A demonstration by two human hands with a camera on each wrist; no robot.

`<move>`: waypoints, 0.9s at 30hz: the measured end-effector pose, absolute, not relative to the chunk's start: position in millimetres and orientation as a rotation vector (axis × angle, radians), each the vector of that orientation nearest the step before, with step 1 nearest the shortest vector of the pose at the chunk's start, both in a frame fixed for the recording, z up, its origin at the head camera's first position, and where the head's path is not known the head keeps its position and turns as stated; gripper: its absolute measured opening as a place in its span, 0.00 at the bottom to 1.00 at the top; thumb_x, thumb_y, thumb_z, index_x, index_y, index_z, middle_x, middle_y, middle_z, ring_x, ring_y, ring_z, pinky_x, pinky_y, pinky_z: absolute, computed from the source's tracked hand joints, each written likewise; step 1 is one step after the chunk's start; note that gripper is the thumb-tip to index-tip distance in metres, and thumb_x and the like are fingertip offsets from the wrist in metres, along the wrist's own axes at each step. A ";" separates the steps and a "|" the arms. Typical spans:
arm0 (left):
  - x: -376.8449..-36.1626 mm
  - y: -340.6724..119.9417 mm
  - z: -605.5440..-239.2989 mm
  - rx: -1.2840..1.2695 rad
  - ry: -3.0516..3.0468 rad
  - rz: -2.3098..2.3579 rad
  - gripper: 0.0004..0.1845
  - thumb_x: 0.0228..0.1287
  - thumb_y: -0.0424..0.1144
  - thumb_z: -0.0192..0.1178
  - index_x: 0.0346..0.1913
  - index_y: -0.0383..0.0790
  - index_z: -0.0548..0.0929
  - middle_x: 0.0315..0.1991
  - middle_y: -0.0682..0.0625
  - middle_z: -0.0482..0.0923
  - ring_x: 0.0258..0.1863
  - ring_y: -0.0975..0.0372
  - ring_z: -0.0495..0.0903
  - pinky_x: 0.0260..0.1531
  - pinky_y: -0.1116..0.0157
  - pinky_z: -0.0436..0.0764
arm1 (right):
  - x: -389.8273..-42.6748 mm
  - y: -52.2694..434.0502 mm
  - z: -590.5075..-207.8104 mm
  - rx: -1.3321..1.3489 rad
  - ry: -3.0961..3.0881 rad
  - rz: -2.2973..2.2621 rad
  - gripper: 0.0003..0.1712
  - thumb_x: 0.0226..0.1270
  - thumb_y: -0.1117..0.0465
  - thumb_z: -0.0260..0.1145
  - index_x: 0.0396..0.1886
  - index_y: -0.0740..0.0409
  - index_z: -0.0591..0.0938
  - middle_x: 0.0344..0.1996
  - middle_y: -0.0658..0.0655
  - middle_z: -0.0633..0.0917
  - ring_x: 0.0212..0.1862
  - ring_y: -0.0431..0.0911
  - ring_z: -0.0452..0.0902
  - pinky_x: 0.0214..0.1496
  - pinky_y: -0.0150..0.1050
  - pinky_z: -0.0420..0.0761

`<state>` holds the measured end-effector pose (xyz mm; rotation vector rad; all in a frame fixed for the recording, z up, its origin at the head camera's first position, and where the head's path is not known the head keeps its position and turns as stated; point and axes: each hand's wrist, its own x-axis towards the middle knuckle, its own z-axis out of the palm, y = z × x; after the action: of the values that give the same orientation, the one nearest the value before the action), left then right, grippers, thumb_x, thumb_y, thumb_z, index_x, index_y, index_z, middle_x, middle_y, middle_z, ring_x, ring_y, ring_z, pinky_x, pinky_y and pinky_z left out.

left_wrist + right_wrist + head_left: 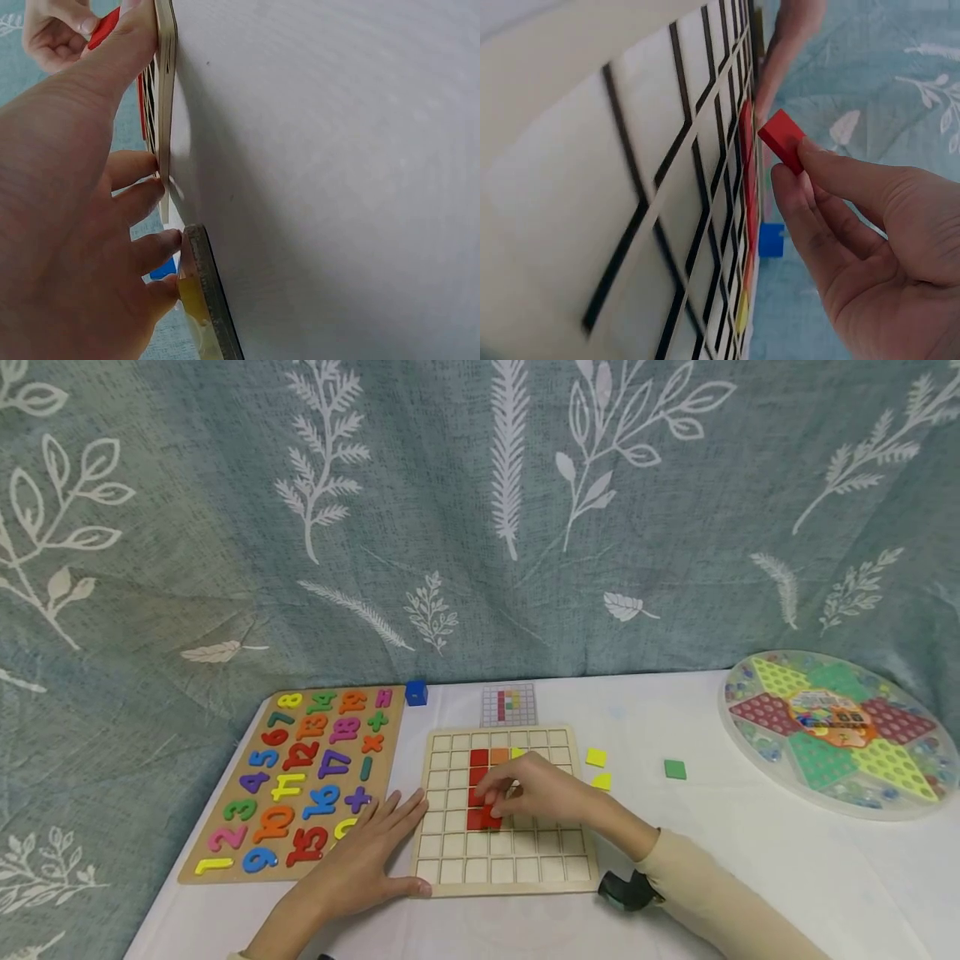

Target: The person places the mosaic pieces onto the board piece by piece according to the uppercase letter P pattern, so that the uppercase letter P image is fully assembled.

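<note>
- Head view: your right hand hovers over the red column on the grid board; your left hand lies flat, bracing the board's left edge.
- Left wrist: fingers straight against the board's rim.
- Right wrist: your fingertips pinch a red tile, tilted, just off the board, nearer this hand.

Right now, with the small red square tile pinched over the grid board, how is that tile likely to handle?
The small red square tile looks stiff: it holds straight edges while pinched by the right hand. It is probably light, since fingertips alone carry it. Flat-faced, it should lie still rather than roll once set in the wooden grid board, which the left hand rests against.
</note>
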<state>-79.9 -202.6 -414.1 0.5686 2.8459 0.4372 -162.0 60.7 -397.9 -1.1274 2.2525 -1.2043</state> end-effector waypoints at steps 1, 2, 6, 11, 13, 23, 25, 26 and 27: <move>-79.9 -202.8 -414.0 0.566 2.847 0.437 0.54 0.37 0.74 0.55 0.69 0.49 0.57 0.70 0.57 0.49 0.69 0.53 0.45 0.68 0.50 0.45 | -161.3 58.1 -397.6 -1.135 2.253 -1.189 0.12 0.54 0.68 0.66 0.41 0.58 0.82 0.29 0.45 0.82 0.33 0.34 0.76 0.38 0.26 0.80; -79.9 -203.0 -413.8 0.564 2.848 0.438 0.54 0.37 0.74 0.55 0.69 0.50 0.57 0.70 0.57 0.49 0.69 0.53 0.45 0.68 0.50 0.45 | -160.6 55.6 -397.4 -1.143 2.254 -1.174 0.12 0.54 0.68 0.66 0.41 0.57 0.82 0.29 0.45 0.82 0.33 0.34 0.76 0.38 0.26 0.80; -79.9 -203.1 -413.0 0.557 2.845 0.434 0.54 0.37 0.74 0.55 0.69 0.50 0.57 0.70 0.57 0.49 0.69 0.53 0.45 0.68 0.50 0.44 | -157.9 48.2 -398.2 -1.177 2.254 -1.125 0.13 0.55 0.67 0.66 0.41 0.57 0.82 0.29 0.44 0.82 0.32 0.33 0.75 0.38 0.24 0.79; -79.9 -203.1 -413.3 0.562 2.844 0.411 0.54 0.37 0.75 0.53 0.69 0.50 0.56 0.70 0.57 0.49 0.69 0.53 0.45 0.68 0.50 0.44 | -154.8 42.0 -399.9 -1.212 2.256 -1.103 0.13 0.54 0.67 0.67 0.41 0.58 0.82 0.29 0.43 0.82 0.33 0.32 0.75 0.39 0.23 0.78; -79.7 -203.4 -413.6 0.558 2.842 0.417 0.54 0.37 0.75 0.54 0.69 0.50 0.56 0.70 0.57 0.49 0.69 0.53 0.45 0.68 0.49 0.45 | -153.8 39.9 -400.7 -1.223 2.264 -1.083 0.13 0.54 0.66 0.67 0.41 0.57 0.82 0.29 0.43 0.82 0.33 0.32 0.75 0.39 0.23 0.78; -79.4 -204.2 -415.2 0.566 2.844 0.440 0.54 0.38 0.74 0.54 0.69 0.50 0.56 0.70 0.57 0.49 0.69 0.52 0.45 0.68 0.49 0.44 | -149.5 35.5 -403.9 -1.261 2.323 -0.986 0.12 0.54 0.66 0.67 0.41 0.57 0.82 0.28 0.43 0.81 0.32 0.31 0.74 0.36 0.21 0.77; -79.3 -204.1 -415.1 0.568 2.841 0.448 0.54 0.38 0.73 0.55 0.69 0.50 0.56 0.70 0.57 0.49 0.69 0.52 0.44 0.68 0.50 0.44 | -148.5 35.4 -405.0 -1.268 2.325 -0.978 0.12 0.54 0.66 0.67 0.41 0.57 0.82 0.27 0.43 0.81 0.31 0.31 0.74 0.34 0.21 0.76; -79.1 -204.3 -414.9 0.568 2.838 0.454 0.54 0.38 0.73 0.55 0.69 0.50 0.55 0.70 0.57 0.49 0.69 0.52 0.44 0.68 0.49 0.44 | -147.8 35.4 -405.3 -1.269 2.325 -0.977 0.12 0.54 0.66 0.67 0.40 0.57 0.82 0.27 0.43 0.81 0.30 0.31 0.74 0.34 0.21 0.76; -78.9 -204.6 -414.6 0.569 2.835 0.461 0.54 0.39 0.73 0.55 0.69 0.50 0.55 0.70 0.57 0.48 0.69 0.52 0.44 0.68 0.49 0.43 | -147.3 35.4 -405.4 -1.268 2.326 -0.973 0.12 0.54 0.66 0.67 0.41 0.57 0.82 0.27 0.42 0.81 0.30 0.31 0.74 0.34 0.21 0.76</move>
<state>-78.9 -204.6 -414.6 0.5694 2.8352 0.4609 -147.3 35.4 -405.4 -1.2678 2.3262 -0.9735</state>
